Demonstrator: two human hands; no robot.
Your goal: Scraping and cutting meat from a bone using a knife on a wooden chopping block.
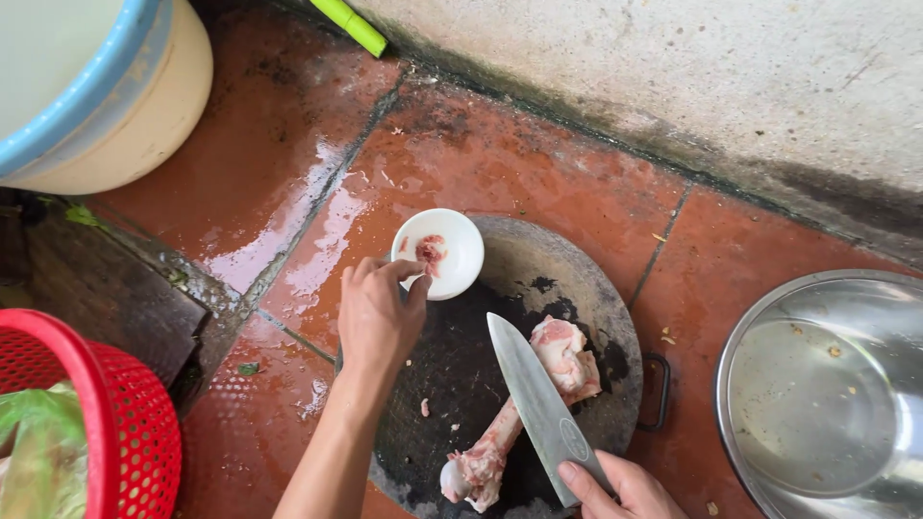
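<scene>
Bone [519, 413] lies under knife [540, 408] in right grip [620, 490]; left grip [380, 312] pinches bowl [438, 252].

The floor [538, 183] is laid with wet red-brown tiles, shiny with water toward its left side, and meets a grey concrete wall [692, 77] along its far edge. Near the middle of the near edge a round dark chopping board [577, 279] lies flat on the tiles. A steel basin [817, 404] stands at the right edge, just beside the board. A red plastic basket [106, 413] sits in the near left corner, and a cream tub with a blue rim [144, 106] in the far left corner.
</scene>
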